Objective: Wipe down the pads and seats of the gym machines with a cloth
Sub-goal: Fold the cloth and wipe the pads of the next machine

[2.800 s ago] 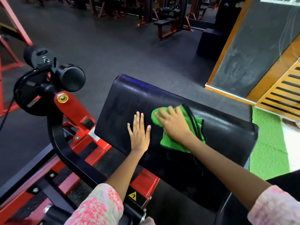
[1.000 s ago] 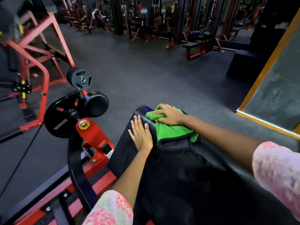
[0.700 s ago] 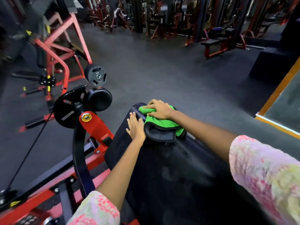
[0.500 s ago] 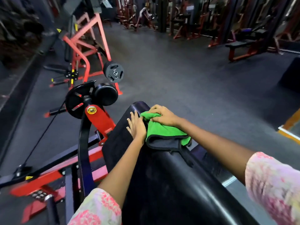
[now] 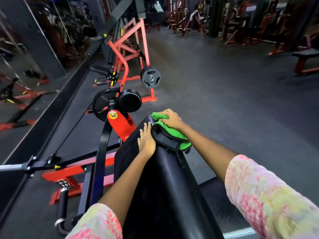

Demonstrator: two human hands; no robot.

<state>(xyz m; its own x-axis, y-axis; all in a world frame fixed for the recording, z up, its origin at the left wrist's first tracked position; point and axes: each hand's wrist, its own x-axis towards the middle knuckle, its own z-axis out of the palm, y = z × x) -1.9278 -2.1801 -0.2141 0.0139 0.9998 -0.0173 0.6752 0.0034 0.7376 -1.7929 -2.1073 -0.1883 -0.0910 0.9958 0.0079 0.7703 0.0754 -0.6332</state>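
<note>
A long black padded bench pad (image 5: 165, 187) runs from the bottom of the view up to its far end near the middle. A green cloth with a black edge (image 5: 170, 133) lies over the pad's far end. My right hand (image 5: 170, 118) grips the cloth at that end, fingers curled into the fabric. My left hand (image 5: 146, 140) lies flat on the pad's left face beside the cloth, fingers straight.
The machine's red frame (image 5: 120, 125) with a black roller pad (image 5: 129, 100) stands left of the pad. Beyond it is a red rack with a weight plate (image 5: 150, 77). Dark rubber floor (image 5: 224, 94) spreads to the right, with more machines at the back.
My right hand has slid the cloth along the pad to its far end, and my left hand followed. The view has swung left, away from the wall.
</note>
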